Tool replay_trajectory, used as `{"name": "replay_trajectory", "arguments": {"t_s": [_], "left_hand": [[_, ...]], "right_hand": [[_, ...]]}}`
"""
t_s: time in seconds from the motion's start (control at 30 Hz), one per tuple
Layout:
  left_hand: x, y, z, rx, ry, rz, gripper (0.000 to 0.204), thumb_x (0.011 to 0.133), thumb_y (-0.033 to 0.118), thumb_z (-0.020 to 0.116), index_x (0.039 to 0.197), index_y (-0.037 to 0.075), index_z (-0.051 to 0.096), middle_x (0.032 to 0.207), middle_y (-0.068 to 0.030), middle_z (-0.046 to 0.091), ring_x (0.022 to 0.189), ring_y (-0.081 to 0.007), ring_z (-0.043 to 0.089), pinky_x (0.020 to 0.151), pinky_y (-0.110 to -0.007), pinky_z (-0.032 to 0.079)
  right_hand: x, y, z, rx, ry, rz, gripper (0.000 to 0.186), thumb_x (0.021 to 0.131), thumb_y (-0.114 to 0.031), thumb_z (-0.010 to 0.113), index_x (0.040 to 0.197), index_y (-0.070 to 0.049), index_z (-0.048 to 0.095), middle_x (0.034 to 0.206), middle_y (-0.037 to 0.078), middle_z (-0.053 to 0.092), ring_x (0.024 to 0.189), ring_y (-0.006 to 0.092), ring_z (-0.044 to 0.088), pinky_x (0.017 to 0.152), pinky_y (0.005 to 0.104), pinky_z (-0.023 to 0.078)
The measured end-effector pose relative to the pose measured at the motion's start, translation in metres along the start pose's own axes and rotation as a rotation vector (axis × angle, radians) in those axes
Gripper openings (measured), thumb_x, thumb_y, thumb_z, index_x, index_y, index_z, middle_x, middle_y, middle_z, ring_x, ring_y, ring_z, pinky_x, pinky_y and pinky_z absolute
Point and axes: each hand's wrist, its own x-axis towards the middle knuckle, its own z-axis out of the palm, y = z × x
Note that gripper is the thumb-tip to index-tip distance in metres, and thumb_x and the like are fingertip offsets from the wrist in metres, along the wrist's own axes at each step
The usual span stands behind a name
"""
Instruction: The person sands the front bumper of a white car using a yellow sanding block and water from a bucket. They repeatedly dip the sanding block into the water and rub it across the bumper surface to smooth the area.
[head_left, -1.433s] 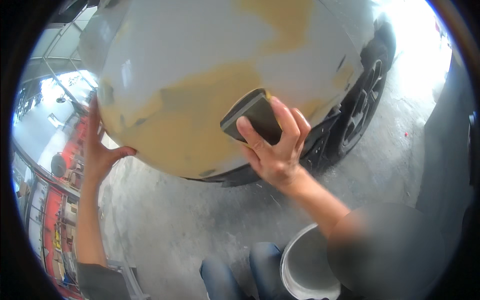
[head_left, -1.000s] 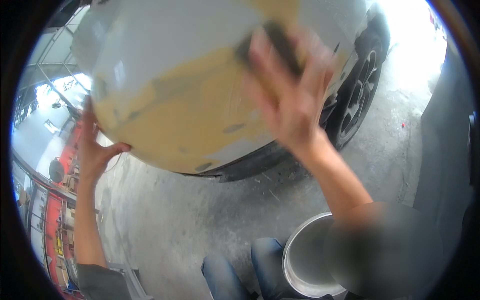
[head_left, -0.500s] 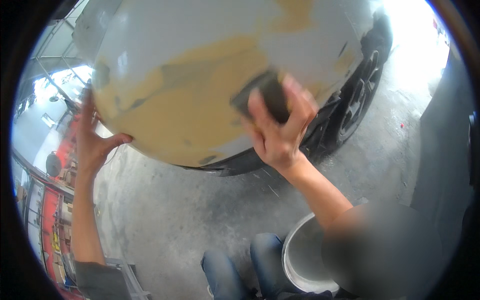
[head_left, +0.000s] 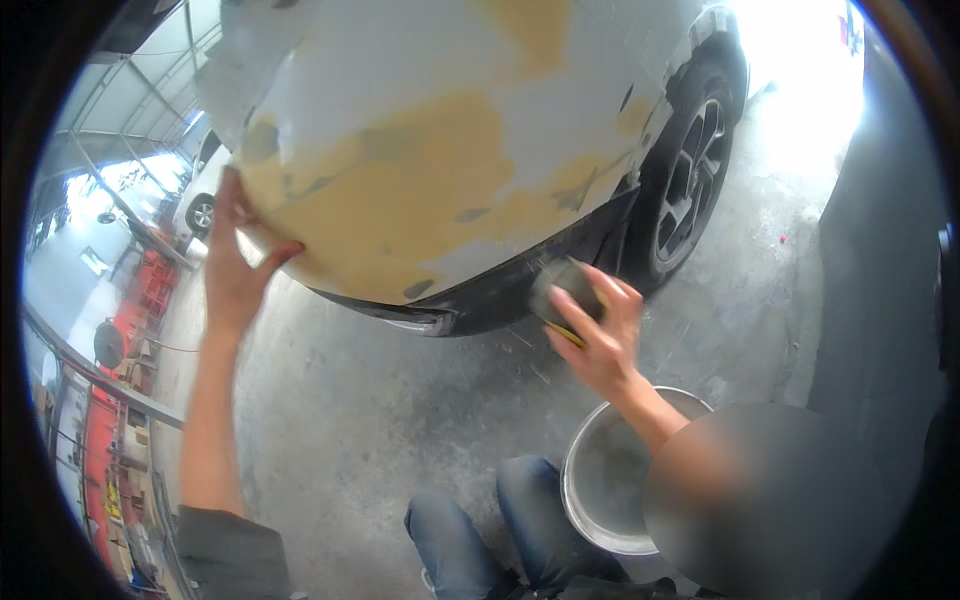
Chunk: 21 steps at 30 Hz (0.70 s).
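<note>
A grey car bumper panel [head_left: 390, 160] with irregular yellow patches and dark spots curves across the upper middle. My left hand [head_left: 245, 255] rests against its left edge, thumb and fingers spread. My right hand [head_left: 600, 330] grips a dark sanding block [head_left: 568, 283] with a yellow strip, held beside the black lower trim [head_left: 500, 295], to the left of the wheel [head_left: 685, 175]. Whether the block touches the trim I cannot tell. A pale round bucket [head_left: 590, 510] stands below my right forearm, near my jean-clad knees.
Concrete floor [head_left: 340, 390] lies under the car. A metal rail [head_left: 120, 385] and red shelving [head_left: 115, 420] with assorted items run along the left. Another white car [head_left: 208, 180] stands behind at upper left. A dark grey surface [head_left: 850, 300] lines the right side.
My right hand has moved down with the block, off the painted patches to the lower edge, after rubbing up and down. My left hand appears further right as the view has shifted.
</note>
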Motion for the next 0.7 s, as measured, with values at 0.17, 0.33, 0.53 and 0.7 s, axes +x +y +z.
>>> {"name": "replay_trajectory", "arguments": {"t_s": [0.17, 0.33, 0.53, 0.7], "left_hand": [[-0.004, 0.083, 0.070, 0.433, -0.135, 0.635, 0.086, 0.095, 0.050, 0.063, 0.165, 0.014, 0.028, 0.172, -0.0089, 0.024, 0.159, -0.0289, 0.020, 0.131, -0.046, 0.015], [0.074, 0.152, 0.117, 0.464, -0.054, 0.828, 0.088, 0.095, 0.051, 0.058, 0.163, 0.005, 0.027, 0.173, -0.0127, 0.018, 0.161, -0.0280, 0.015, 0.132, -0.042, 0.012], [0.050, 0.153, 0.131, 0.569, -0.119, 0.851, 0.086, 0.098, 0.052, 0.052, 0.163, 0.002, 0.028, 0.173, -0.0130, 0.019, 0.161, -0.0268, 0.013, 0.132, -0.041, 0.011], [-0.011, 0.103, 0.138, 0.657, -0.128, 0.900, 0.083, 0.099, 0.051, 0.050, 0.164, 0.004, 0.027, 0.174, -0.0074, 0.018, 0.161, -0.0221, 0.014, 0.132, -0.040, 0.011]], "right_hand": [[-0.111, 0.032, -0.137, 0.094, -0.364, 0.583, 0.054, 0.082, -0.019, 0.082, 0.134, -0.013, 0.070, 0.140, 0.021, 0.054, 0.127, 0.0363, 0.052, 0.106, 0.0456, 0.046], [-0.190, 0.028, -0.171, 0.025, -0.900, 0.933, 0.058, 0.084, -0.034, 0.081, 0.135, -0.011, 0.069, 0.123, 0.024, 0.069, 0.109, 0.0380, 0.069, 0.099, 0.0427, 0.054], [-0.282, 0.051, -0.133, -0.335, -1.461, 0.800, 0.051, 0.091, -0.048, 0.069, 0.139, -0.030, 0.068, 0.143, 0.017, 0.059, 0.139, 0.0405, 0.046, 0.115, 0.0505, 0.041], [-0.317, 0.075, -0.126, -0.346, -1.661, 0.601, 0.050, 0.090, -0.050, 0.070, 0.138, -0.034, 0.068, 0.137, 0.015, 0.065, 0.133, 0.0424, 0.052, 0.112, 0.0528, 0.043]]}}
